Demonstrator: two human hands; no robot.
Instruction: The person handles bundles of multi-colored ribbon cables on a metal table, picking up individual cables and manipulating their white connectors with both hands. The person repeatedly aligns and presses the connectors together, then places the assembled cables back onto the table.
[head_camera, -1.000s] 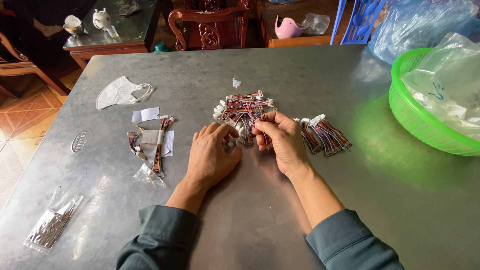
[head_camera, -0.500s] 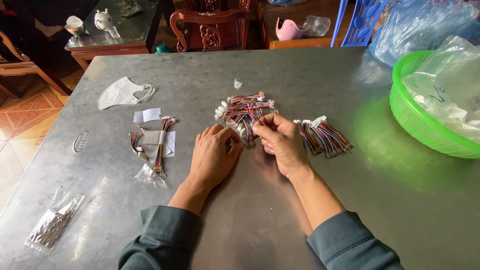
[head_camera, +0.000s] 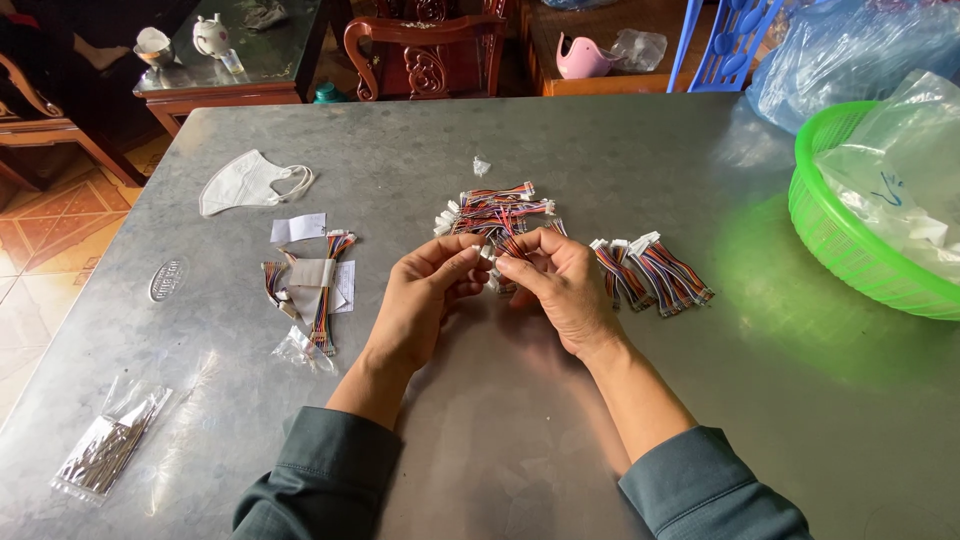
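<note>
Wire harness (head_camera: 497, 262) pinched between both hands.

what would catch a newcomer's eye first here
Both hands meet at the table's middle, left hand and right hand pinching a small wire harness between their fingers. Behind them lies a pile of multicoloured wire harnesses; a bright green basket holding plastic bags sits at the right edge.

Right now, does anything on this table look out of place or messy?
Mostly tidy. A white face mask lies among the parts, off to the far left of the metal table, unrelated to the wire bundles. Both hands, left hand and right hand, pinch small wires at the centre pile.
</note>
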